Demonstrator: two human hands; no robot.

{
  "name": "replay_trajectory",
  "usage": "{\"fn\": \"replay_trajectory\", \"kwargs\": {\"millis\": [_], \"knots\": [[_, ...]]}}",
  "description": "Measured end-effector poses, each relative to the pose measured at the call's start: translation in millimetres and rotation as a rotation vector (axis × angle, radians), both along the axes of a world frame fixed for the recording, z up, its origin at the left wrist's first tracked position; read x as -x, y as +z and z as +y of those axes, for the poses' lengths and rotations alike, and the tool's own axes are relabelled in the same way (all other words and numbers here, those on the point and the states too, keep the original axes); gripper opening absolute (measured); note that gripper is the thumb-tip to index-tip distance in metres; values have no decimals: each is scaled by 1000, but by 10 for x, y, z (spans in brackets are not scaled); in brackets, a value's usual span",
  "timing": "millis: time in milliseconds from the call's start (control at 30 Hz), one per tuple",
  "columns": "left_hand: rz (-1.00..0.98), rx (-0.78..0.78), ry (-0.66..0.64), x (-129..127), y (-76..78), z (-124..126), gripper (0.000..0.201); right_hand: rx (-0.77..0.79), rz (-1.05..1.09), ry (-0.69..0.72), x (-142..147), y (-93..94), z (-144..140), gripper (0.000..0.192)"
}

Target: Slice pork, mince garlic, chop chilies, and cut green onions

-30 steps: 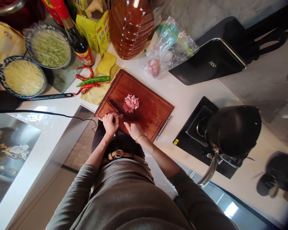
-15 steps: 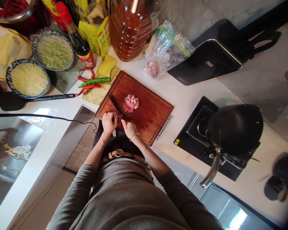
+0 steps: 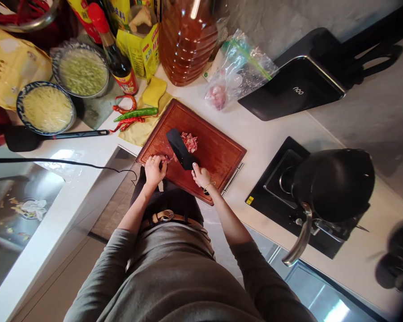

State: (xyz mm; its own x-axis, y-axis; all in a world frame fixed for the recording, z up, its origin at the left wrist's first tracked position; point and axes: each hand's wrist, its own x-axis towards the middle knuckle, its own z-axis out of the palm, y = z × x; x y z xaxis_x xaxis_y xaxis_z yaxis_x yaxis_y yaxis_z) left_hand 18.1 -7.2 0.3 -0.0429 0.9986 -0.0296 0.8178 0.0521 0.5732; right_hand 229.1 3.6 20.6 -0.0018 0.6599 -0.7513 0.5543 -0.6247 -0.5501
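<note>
Pink chopped meat [image 3: 190, 141] piled mid-board [image 3: 221, 154], partly hidden by black cleaver [image 3: 179, 149]. Right hand [image 3: 200, 175] clamped on cleaver handle, blade tilted against the pile. Left hand [image 3: 154, 169] pinches a meat scrap [image 3: 165, 158] just left of blade

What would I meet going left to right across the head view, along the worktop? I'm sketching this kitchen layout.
Bowl of pale shreds → spatula → chillies → cutting board → pan on the hob.
</note>
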Motion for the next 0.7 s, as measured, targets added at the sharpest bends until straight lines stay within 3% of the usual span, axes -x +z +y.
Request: {"fn": "replay_trajectory", "kwargs": {"millis": [100,200,300,433,533,700], "knots": [[-13,-8,1,-3,-15,-7,15,55,142,-101,-14,18,166,63],[-20,-4,4,-7,-33,-14,15,60,224,-96,13,81,246,62],[1,3,12,-13,-53,-25,16,-18,137,-16,63,173,191,63],[35,6,34,-30,-78,-46,19,-222,-104,220,151,262,-63,65],[54,-2,40,-45,-85,-57,19,-279,-189,354,163,252,-254,63],[52,-18,40,-51,-67,-53,17,-225,-195,355,-50,181,-259,63]]}}
